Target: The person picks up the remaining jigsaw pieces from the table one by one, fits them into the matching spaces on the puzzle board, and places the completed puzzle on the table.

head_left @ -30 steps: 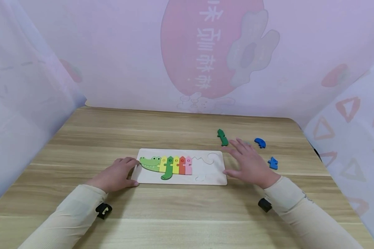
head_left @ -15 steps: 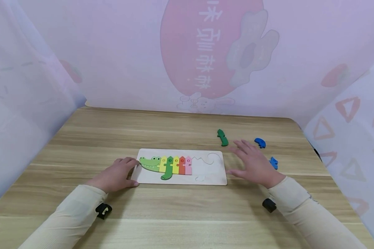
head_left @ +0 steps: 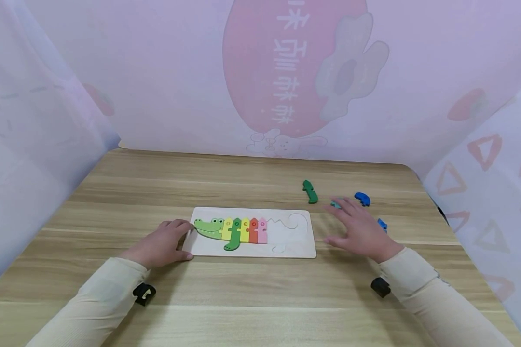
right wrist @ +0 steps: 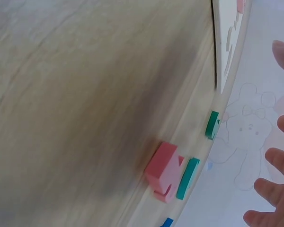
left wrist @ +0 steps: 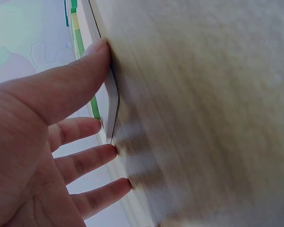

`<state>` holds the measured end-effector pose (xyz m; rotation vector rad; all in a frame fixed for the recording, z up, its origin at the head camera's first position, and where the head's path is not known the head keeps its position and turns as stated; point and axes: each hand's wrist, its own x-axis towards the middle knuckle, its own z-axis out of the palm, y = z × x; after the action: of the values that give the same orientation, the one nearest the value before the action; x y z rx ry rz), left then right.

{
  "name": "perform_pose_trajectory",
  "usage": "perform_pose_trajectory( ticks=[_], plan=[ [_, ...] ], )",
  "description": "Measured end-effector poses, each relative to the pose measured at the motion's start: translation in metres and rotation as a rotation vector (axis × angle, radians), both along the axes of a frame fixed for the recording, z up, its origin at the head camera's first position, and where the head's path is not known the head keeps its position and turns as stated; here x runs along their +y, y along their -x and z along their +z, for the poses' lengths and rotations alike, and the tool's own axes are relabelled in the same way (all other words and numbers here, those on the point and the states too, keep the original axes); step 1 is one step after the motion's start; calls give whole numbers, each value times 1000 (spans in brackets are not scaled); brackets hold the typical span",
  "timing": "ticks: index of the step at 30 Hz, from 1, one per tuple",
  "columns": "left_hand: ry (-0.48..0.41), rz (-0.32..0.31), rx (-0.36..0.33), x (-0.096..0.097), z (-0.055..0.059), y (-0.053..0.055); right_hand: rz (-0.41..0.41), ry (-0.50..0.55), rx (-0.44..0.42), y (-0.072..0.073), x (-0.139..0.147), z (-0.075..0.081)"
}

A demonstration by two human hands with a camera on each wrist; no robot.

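A pale wooden puzzle board [head_left: 297,246] holds a crocodile's green head [head_left: 209,228] and several coloured numbered pieces, ending in a pink piece [head_left: 263,231]. At its left end my left hand [head_left: 162,243] touches the edge, thumb by the near corner and fingers spread along the side. To the right of the board, my right hand [head_left: 362,230] hovers with fingers apart and nothing held. Beneath it in the right wrist view lie a pinkish-red piece [right wrist: 163,171] and a teal piece [right wrist: 187,178]; the hand hides the red one in the head view.
A dark green piece [head_left: 310,192] lies beyond the board's right end. Farther right are a curved dark blue piece [head_left: 362,199] and a lighter blue piece [head_left: 382,224], partly hidden by my hand. A printed cloth stands behind the wooden table [head_left: 226,299].
My right hand has drawn away from the board, to the right and slightly nearer me. The teal piece now shows past its fingers, while the lighter blue piece is more covered. My left hand stays put.
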<state>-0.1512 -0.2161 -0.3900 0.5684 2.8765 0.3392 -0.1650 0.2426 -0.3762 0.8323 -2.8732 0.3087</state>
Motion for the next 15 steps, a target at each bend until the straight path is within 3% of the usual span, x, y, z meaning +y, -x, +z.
perform_pose_trajectory(
  ticks=[15],
  plan=[
    [-9,-10,9,-1,-3,1,-27,-21,-23,2,14,-9]
  ],
)
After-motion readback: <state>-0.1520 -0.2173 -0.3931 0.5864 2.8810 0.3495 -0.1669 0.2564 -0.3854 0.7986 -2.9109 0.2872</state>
